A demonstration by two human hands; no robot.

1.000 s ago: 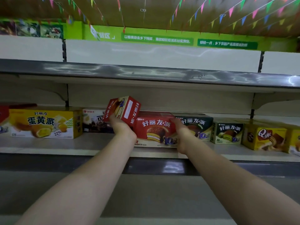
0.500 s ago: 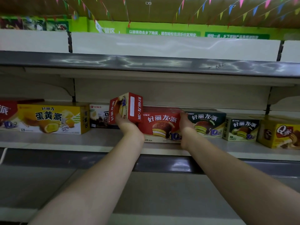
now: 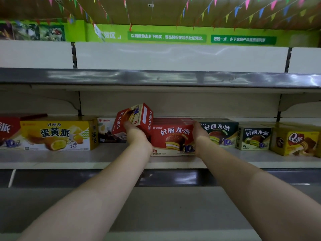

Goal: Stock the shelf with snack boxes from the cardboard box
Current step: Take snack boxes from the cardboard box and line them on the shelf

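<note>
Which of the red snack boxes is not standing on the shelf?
The small red box in the left hand. It is tilted and held in the air, while the large red box by the right hand rests flat on the shelf.

Tilted red box (image 3: 134,119), perhaps gripped

On the shelf (image 3: 104,159), a tilted box (image 3: 133,119) sits left of, seemingly touching, the upright box (image 3: 172,136).
</note>
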